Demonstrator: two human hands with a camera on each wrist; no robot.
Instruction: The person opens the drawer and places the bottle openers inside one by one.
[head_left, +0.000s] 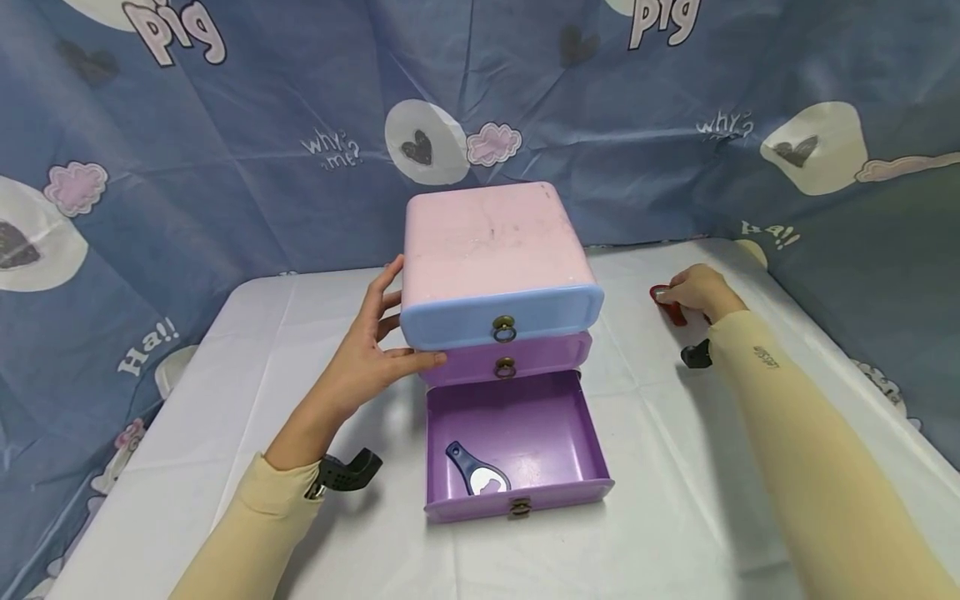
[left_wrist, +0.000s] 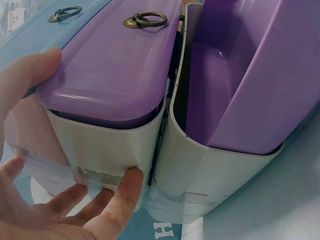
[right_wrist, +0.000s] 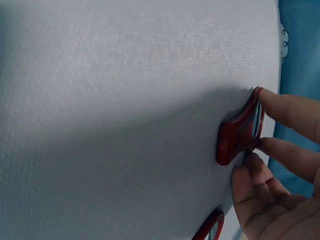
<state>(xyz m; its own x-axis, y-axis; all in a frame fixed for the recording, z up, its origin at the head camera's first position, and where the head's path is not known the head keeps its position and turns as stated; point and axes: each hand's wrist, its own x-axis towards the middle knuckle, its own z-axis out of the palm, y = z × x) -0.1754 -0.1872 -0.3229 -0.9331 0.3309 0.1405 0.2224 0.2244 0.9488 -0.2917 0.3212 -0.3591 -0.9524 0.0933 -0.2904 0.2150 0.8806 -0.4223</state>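
Note:
A small chest of drawers, with a pink top (head_left: pixel 491 242) and a light blue upper drawer (head_left: pixel 457 321), stands on the table. My left hand (head_left: pixel 360 362) rests against its left side with spread fingers. In the left wrist view the thumb (left_wrist: pixel 42 70) touches the front of the shut purple middle drawer (left_wrist: pixel 110 60). The purple bottom drawer (head_left: pixel 540 433) is pulled out and holds a dark blue bottle opener (head_left: pixel 472 467). At the right, my right hand (head_left: pixel 705 292) pinches a red bottle opener (head_left: pixel 671 312) by its ring end, tilted at the tabletop.
In the right wrist view a second red opener (right_wrist: pixel 211 227) lies near the hand, cut off by the frame. A white cloth (head_left: pixel 660 500) covers the table. A blue patterned curtain (head_left: pixel 300 125) hangs behind and at both sides. Brass ring pulls (head_left: pixel 505 329) stick out from the drawers.

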